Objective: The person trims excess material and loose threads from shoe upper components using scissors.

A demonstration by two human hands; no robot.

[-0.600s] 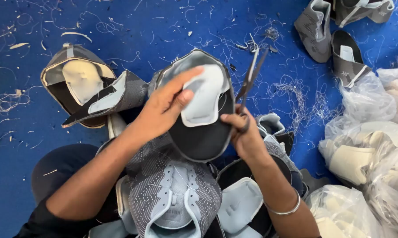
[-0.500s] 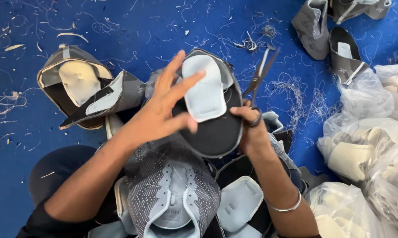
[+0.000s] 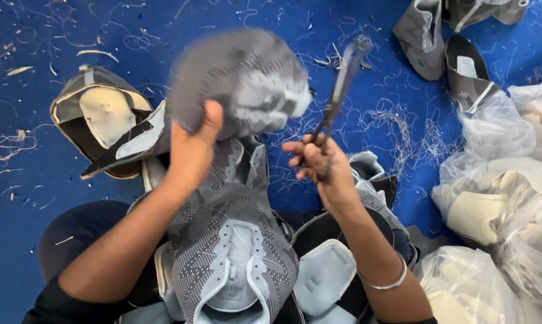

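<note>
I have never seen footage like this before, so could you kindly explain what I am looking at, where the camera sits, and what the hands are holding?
The camera is worn on a person's head and looks down at their own two bare hands; there is no machine. The left hand grips a grey knitted shoe upper, which is blurred because it is in motion. The right hand, with a bangle on its wrist, holds a pair of small scissors pointing away from the person. On the lap lies a pile of similar grey and pale blue uppers. Everything rests on a blue surface scattered with thread trimmings. More uppers lie at the left and upper right, and clear plastic bags of pale parts sit at the right.
</note>
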